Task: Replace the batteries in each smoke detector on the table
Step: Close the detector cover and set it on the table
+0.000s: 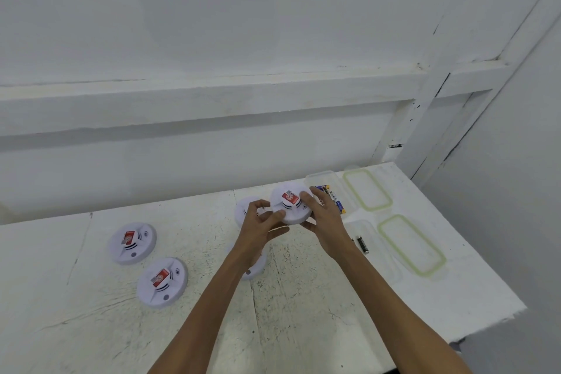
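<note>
Head view
- Held smoke detector (291,206): a white disc with a red sticker, raised off the surface (303,319) between both hands.
- Left hand (258,223): fingers curl onto the held detector's left rim.
- Right hand (324,212): wraps its right rim.
- Other detectors: one (245,209) just left of it, one (256,267) nearer under the left forearm, and two (132,243) (162,282) well to its left.
- Batteries (332,196): in a clear container (315,177) just right of it.
- Black battery (362,244): right of it and nearer.
- Green-rimmed lids (367,190) (411,244): farther right.

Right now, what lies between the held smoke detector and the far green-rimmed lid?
In the head view, an open clear container with batteries lies between the smoke detector and the lid.
</note>
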### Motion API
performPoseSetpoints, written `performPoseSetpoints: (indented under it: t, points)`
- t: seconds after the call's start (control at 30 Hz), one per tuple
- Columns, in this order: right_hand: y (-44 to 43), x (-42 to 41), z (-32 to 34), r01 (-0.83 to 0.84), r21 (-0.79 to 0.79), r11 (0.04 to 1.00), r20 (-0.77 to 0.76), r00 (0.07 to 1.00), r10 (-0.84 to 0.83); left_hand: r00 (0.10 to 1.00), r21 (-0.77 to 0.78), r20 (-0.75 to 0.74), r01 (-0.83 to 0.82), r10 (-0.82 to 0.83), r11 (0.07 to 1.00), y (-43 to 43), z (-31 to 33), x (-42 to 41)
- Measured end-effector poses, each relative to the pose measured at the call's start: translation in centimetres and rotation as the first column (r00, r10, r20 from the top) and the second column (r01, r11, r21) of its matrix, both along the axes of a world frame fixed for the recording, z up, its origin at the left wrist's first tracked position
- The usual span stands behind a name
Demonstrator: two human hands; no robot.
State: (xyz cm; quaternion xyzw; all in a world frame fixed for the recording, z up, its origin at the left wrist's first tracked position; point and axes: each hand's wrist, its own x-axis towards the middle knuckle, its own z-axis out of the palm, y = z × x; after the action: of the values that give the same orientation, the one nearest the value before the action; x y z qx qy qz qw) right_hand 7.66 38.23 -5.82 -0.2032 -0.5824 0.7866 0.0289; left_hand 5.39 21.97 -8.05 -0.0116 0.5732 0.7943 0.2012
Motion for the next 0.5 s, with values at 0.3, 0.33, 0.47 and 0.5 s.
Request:
performPoseSetpoints:
  t: [0.3, 0.33, 0.47, 0.5]
  points:
    - [-1.3, -0.1, -0.4, -0.066, 0.067, 0.996, -0.062, 0.996, 0.07, 0.996, -0.015, -0.082, 0.044, -0.045, 0.999, 0.4, -0.3, 0.2]
    - [-1.4, -0.1, -0.6, -0.077, 0.081, 0.994, -0.064, 0.995, 0.082, 0.995, -0.022, -0.09, 0.033, -0.035, 0.999, 0.6, -0.3, 0.2]
    - [-1.5, -0.1, -0.9, -0.109, 0.115, 0.987, -0.06, 0.991, 0.116, 0.995, -0.022, -0.097, -0.011, 0.008, 1.0, 0.8, -0.1, 0.3]
    - [-1.6, -0.1, -1.0, -0.106, 0.137, 0.985, -0.057, 0.992, 0.114, 0.995, -0.031, -0.102, -0.014, 0.01, 0.999, 0.7, -0.2, 0.3]
